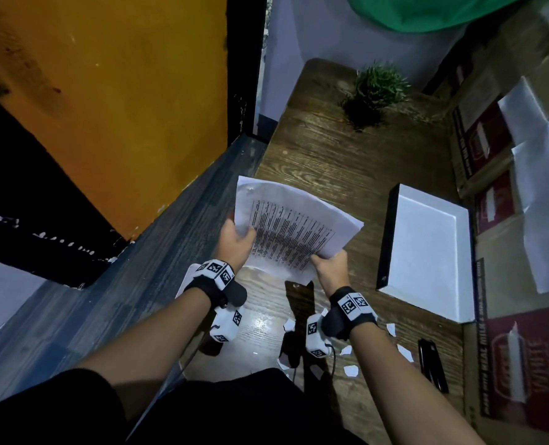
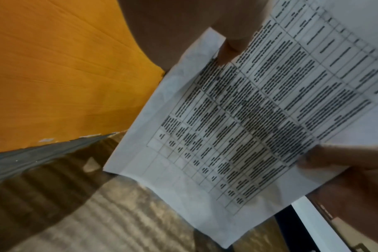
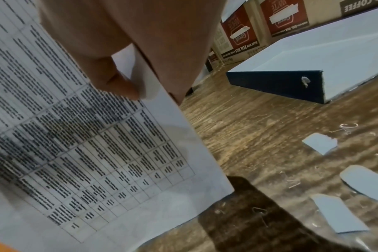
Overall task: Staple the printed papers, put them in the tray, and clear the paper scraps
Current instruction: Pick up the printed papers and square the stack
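I hold a bundle of printed papers [image 1: 292,226] with a table of text in the air above the wooden table [image 1: 337,162]. My left hand [image 1: 239,234] pinches the left edge, thumb on top. My right hand [image 1: 324,260] pinches the near right corner. The left wrist view shows the papers [image 2: 248,119] close up, and the right wrist view shows the same printed papers [image 3: 97,153]. The white tray [image 1: 427,248] with a dark side wall lies to the right. A black stapler [image 1: 432,364] lies near the right front. Several white paper scraps [image 1: 350,370] are scattered nearby.
A small potted plant [image 1: 375,88] stands at the table's far end. Cardboard boxes [image 1: 523,364] with loose white sheets on top line the right side. Loose staples [image 3: 260,213] lie among the scraps [image 3: 319,143]. An orange wall [image 1: 106,91] and grey floor are on the left.
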Tool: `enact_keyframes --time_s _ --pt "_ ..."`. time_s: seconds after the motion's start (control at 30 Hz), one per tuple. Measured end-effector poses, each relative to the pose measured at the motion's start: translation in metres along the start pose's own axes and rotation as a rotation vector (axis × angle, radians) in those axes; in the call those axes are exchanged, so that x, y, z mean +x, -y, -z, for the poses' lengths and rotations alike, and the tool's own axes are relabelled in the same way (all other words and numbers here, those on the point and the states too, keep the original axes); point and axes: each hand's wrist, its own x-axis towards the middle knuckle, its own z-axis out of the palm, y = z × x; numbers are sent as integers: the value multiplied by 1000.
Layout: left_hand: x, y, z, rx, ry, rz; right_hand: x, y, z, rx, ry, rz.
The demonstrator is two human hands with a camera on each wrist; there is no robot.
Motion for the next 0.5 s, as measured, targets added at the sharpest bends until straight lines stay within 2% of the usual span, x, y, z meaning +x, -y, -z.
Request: enact_keyframes --time_s 0.13,0.3,0.4,0.47,0.5 --pt "6 -18 -4 -9 62 -91 9 -2 3 44 -17 -22" --pt "14 -34 -6 141 85 -221 24 -5 9 44 0 -53" --pt "21 -42 -10 176 114 -247 28 -12 17 25 84 -113" --pt "25 -48 -15 222 143 -279 26 -19 42 -57 156 -107" --pt "26 -49 -17 259 155 -296 23 -25 62 -178 160 -100"
